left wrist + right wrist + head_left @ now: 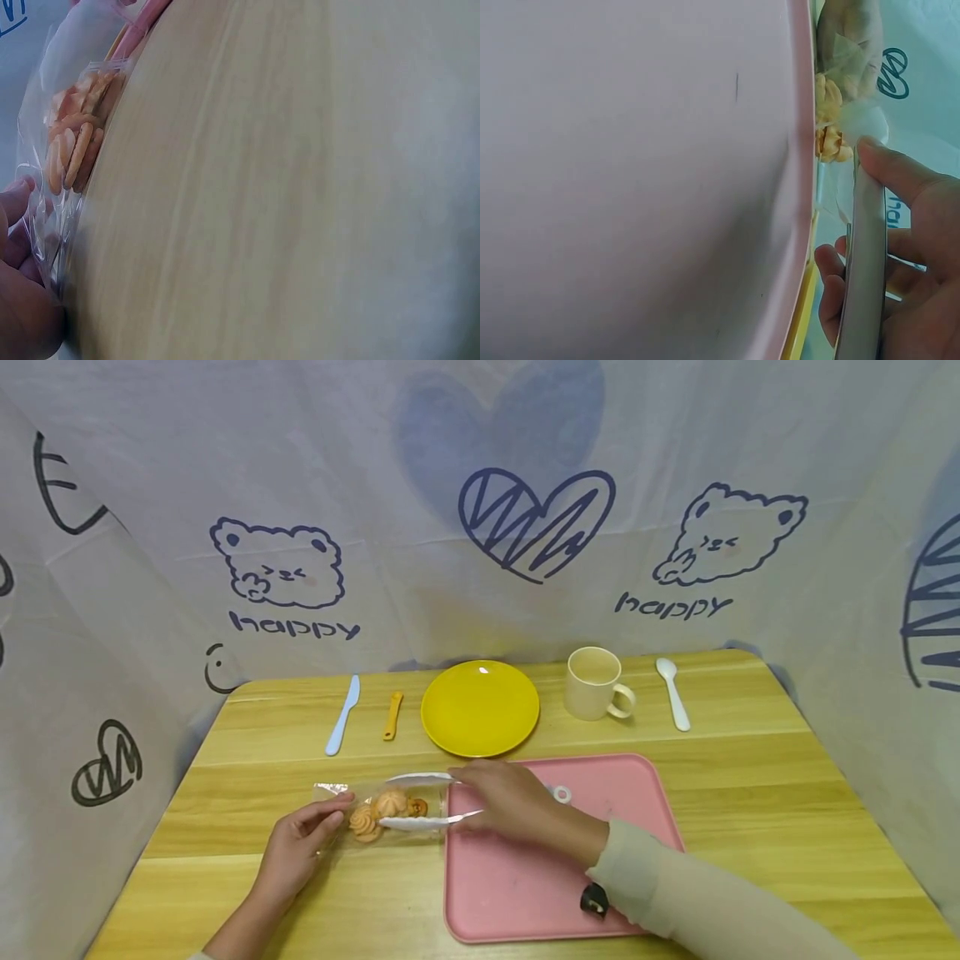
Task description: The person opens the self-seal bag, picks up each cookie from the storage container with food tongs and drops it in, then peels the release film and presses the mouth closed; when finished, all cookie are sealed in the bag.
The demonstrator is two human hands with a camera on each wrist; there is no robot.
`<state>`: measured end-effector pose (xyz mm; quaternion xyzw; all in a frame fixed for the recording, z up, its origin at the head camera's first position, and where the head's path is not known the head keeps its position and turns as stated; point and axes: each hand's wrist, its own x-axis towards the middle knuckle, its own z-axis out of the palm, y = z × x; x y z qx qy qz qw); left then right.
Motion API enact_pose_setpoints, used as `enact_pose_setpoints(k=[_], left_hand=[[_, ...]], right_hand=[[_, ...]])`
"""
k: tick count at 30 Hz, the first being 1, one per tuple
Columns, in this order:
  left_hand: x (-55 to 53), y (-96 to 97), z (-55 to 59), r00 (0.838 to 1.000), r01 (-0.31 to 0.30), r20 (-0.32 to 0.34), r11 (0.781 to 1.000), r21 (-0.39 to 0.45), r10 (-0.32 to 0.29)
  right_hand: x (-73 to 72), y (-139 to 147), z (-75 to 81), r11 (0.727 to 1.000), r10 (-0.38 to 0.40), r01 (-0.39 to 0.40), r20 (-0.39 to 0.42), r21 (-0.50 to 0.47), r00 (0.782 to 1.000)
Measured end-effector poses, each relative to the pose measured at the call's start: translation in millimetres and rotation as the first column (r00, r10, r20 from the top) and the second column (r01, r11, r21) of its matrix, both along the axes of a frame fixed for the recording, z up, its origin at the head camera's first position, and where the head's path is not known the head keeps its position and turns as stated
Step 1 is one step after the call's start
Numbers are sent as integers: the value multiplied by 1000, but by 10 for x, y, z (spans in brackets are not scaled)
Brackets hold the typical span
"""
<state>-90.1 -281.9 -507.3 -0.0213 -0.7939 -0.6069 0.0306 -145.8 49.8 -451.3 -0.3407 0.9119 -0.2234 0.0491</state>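
A clear plastic bag (438, 806) lies on the wooden table, its right end overlapping the pink tray's edge. Piped swirl cookies (366, 823) and a small brown cookie (417, 807) show through it. My left hand (296, 847) pinches the bag's left end between thumb and fingers. White tongs (431, 822) are in my right hand (510, 797), thumb on one arm and fingers on the other. Their two arms stand apart, one on each side of the cookies. In the right wrist view a rounded white tip overlaps the bag beside the cookies (830, 142).
Under my right forearm lies the pink tray (517, 893). Along the back stand a light blue knife (343, 714), a short orange handle-like piece (392, 716), a yellow plate (480, 708), a cream mug (591, 685) and a white spoon (673, 695). A printed curtain (420, 602) hangs behind the table.
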Motion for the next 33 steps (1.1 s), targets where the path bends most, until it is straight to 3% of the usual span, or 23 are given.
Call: enact_pose_setpoints(k=[15, 33], left_hand=[[-16, -16, -24, 1000, -6, 0, 1000, -17, 6], [-10, -11, -17, 1000, -2, 14, 1000, -12, 2]], right_hand=[[166, 459, 26, 994, -64, 69, 64, -81, 996], [395, 1090, -10, 983, -155, 151, -37, -102, 987]])
